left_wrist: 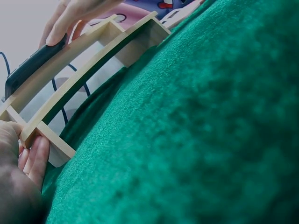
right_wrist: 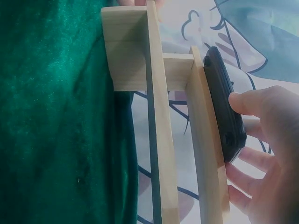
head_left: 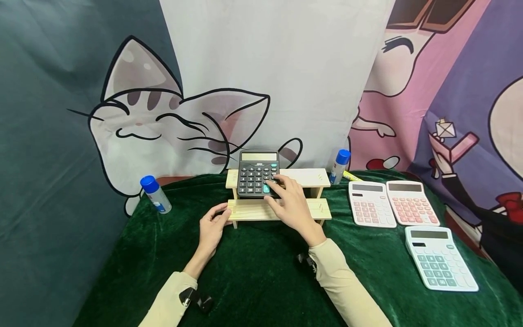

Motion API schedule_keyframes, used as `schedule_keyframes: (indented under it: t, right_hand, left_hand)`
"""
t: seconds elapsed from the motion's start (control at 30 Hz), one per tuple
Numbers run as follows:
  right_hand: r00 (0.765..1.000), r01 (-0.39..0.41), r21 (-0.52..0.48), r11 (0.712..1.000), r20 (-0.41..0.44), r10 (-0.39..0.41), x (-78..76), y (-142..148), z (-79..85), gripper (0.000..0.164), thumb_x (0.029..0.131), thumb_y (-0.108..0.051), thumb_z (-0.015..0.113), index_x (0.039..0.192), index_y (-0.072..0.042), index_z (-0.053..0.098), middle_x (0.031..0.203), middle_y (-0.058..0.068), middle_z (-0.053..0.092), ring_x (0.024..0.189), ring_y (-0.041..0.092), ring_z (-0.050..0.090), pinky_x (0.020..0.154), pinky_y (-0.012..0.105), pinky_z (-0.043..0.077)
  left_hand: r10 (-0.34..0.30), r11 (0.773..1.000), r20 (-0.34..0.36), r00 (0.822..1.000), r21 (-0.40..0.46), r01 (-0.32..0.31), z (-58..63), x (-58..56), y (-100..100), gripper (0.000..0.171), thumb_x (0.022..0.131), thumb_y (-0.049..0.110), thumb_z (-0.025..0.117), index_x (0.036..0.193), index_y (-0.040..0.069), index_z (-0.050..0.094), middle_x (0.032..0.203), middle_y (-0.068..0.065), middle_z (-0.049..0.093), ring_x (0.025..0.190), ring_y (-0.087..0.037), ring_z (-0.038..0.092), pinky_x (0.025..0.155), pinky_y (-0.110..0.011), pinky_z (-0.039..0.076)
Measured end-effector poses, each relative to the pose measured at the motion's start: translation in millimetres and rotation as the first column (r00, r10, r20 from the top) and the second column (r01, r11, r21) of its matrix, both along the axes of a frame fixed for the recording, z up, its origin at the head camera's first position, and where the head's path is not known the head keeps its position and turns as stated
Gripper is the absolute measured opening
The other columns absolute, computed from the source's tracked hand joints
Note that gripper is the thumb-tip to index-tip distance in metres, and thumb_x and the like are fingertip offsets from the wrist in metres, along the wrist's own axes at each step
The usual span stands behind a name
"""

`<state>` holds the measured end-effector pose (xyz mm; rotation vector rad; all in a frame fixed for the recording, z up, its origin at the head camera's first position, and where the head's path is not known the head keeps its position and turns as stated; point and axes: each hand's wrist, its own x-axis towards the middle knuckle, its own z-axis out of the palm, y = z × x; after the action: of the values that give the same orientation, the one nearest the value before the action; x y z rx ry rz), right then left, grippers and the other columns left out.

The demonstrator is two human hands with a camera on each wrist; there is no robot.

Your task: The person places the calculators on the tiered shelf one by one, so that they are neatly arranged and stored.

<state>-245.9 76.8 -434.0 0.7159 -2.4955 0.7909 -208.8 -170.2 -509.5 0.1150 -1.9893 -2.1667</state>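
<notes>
A black calculator [head_left: 259,175] lies face up on the upper step of a two-step wooden rack [head_left: 253,210]. My right hand [head_left: 292,204] reaches over the calculator's lower right part, fingers spread and lightly bent. In the right wrist view, its thumb touches the edge of the calculator [right_wrist: 224,102], while other fingertips lie by the calculator's end and the upper board. My left hand [head_left: 213,225] holds the left end of the lower step. The left wrist view has fingers of that hand [left_wrist: 21,163] around the end of the rack [left_wrist: 88,70].
Two pink-keyed white calculators [head_left: 372,204] [head_left: 412,203] and a pale blue-keyed one [head_left: 441,259] lie at right on the green cloth [head_left: 261,272]. Blue-capped bottles stand left [head_left: 156,195] and behind right [head_left: 340,166], the latter near a yellow item [head_left: 351,176]. A cartoon curtain [head_left: 318,68] hangs behind.
</notes>
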Motion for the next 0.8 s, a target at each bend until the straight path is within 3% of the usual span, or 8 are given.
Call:
schedule_keyframes:
  t: [0.43, 0.8]
  right_hand:
    - [0.999, -0.003, -0.003, 1.0, 0.044, 0.003, 1.4, 0, 1.4, 0.044, 0.098, -0.036, 0.063, 0.138, -0.018, 0.06, 0.149, 0.009, 0.047, 0.134, 0.028, 0.045, 0.113, 0.054, 0.035]
    - [0.997, -0.003, -0.137, 0.991, 0.073, 0.013, 1.3, 18, 5.3, 0.044, 0.098, -0.035, 0.064, 0.136, -0.014, 0.061, 0.148, 0.012, 0.048, 0.136, 0.031, 0.045, 0.112, 0.055, 0.039]
  left_hand:
    - [0.002, 1.0, 0.001, 1.0, -0.013, -0.002, 2.6, 2.4, -1, 0.037, 0.097, 0.02, 0.068, 0.127, 0.0, 0.062, 0.124, -0.015, 0.059, 0.086, -0.006, 0.069, 0.076, -0.022, 0.061]
    - [-0.001, 0.999, 0.009, 1.0, -0.035, 0.001, 0.7, 2.4, -1, 0.036, 0.098, 0.019, 0.066, 0.129, 0.002, 0.061, 0.127, -0.017, 0.058, 0.086, -0.006, 0.068, 0.076, -0.022, 0.061]
